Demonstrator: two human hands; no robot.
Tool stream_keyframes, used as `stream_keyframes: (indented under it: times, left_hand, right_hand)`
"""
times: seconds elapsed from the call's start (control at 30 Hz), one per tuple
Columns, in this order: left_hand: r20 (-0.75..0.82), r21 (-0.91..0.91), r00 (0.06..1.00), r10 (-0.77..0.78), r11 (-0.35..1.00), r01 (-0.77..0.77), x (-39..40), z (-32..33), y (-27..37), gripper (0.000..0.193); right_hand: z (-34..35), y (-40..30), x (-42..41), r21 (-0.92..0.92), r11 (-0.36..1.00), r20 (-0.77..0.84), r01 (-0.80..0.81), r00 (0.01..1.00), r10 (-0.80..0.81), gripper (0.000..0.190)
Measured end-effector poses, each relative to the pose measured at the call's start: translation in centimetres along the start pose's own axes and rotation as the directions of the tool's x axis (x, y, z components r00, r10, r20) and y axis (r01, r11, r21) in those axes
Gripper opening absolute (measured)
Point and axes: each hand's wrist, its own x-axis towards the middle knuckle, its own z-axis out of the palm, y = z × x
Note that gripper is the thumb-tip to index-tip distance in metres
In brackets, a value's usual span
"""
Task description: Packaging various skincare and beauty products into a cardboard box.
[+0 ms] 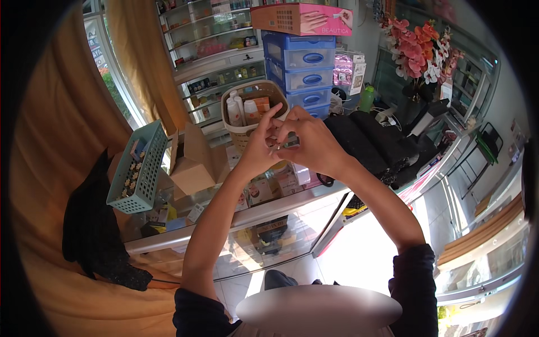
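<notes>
My left hand and my right hand are raised together over a glass display counter, with fingertips meeting. Something small and shiny shows between the fingers; whether it is held, or worn as a ring, I cannot tell. Just beyond the hands stands a beige plastic basket with white bottles and an orange box inside. My hands and wrists partly cover the basket's near right side and the packets under the glass.
Left on the counter are an open cardboard box and a teal perforated basket. Blue drawers carry a pink printed box. To the right lie rolled black cloth, a green bottle and artificial orchids.
</notes>
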Motion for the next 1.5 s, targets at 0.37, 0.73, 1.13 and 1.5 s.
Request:
stream_keyframes:
  times: [0.37,0.73,1.13,1.5]
  left_hand:
    - [-0.006,0.077,0.997,-0.080,0.994,0.081,0.0,0.6,0.9,0.099]
    - [0.023,-0.008,0.991,-0.129,0.992,0.129,-0.1,0.7,0.7,0.095]
    - [0.083,-0.106,0.964,-0.253,0.959,0.261,-0.2,0.8,1.9,0.086]
    - [0.097,-0.080,0.950,-0.298,0.949,0.306,-0.1,0.5,1.2,0.082]
  right_hand:
    - [0.6,5.8,-0.1,0.295,0.941,-0.076,-0.167,0.977,0.197,0.030]
    - [2.4,5.8,1.1,0.395,0.904,-0.132,-0.163,0.964,0.231,0.006]
    - [4.1,5.2,0.3,0.157,0.983,-0.536,0.091,0.844,0.008,0.008]
    - [4.1,6.5,1.2,0.640,0.768,-0.374,0.001,0.874,0.310,0.007]
